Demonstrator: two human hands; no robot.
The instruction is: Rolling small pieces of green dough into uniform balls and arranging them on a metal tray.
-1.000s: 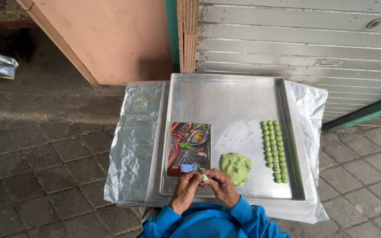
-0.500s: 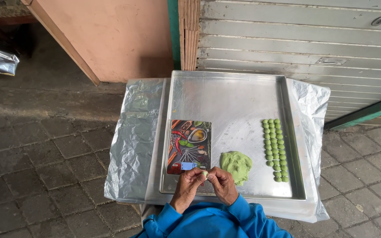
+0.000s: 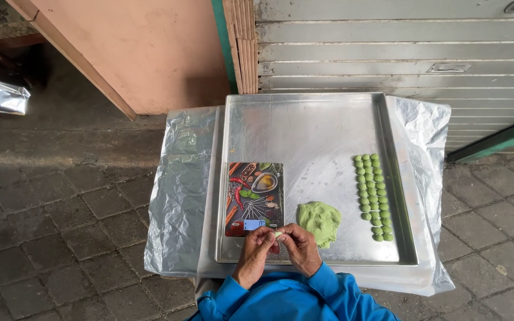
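A single head-worn camera looks steeply down from above the person, facing away from their body toward a grey shuttered wall (image 3: 400,47). It frames the whole shiny rectangular metal tray (image 3: 304,131) from moderately near, the hands at the bottom edge.

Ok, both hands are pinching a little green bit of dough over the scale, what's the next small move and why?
Probably a short carry to the right, setting the small green piece at the near end of the rows of green balls. The left hand and right hand hold it together over the near edge of the scale, and the dough lump lies between them and those rows on the metal tray.
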